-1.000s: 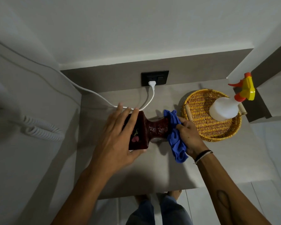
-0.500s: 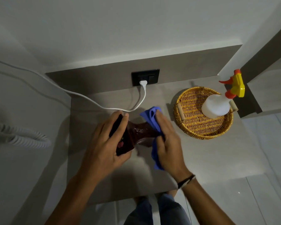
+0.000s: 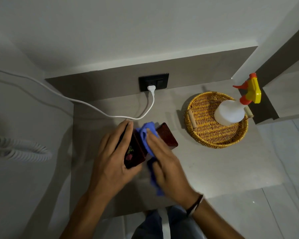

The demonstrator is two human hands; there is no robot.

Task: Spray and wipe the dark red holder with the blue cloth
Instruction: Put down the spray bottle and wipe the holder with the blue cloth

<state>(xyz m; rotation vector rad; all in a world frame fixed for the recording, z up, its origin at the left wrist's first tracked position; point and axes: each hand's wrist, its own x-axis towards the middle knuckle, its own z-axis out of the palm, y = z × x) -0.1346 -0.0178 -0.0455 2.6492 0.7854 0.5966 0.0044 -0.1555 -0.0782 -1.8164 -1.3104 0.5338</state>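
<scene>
The dark red holder [image 3: 167,135] lies on its side on the grey counter [image 3: 205,166], with a small flower painted on its left end. My left hand [image 3: 114,157] grips that left end. My right hand [image 3: 164,163] presses the blue cloth [image 3: 146,131] onto the holder's narrow middle, and the cloth's tail hangs out below the palm. The holder's right end sticks out past the cloth. The white spray bottle [image 3: 230,112] with a yellow and orange trigger stands in the wicker tray, away from both hands.
A round wicker tray [image 3: 209,137] sits at the counter's right. A white cable [image 3: 110,114] runs from the black wall socket [image 3: 154,81] across the counter behind my hands. A coiled cord [image 3: 24,149] hangs on the left wall. The counter's front edge lies just below my wrists.
My right hand has slid the blue cloth from the holder's right end to its middle, uncovering the right end. My left hand has kept its grip on the left end.
</scene>
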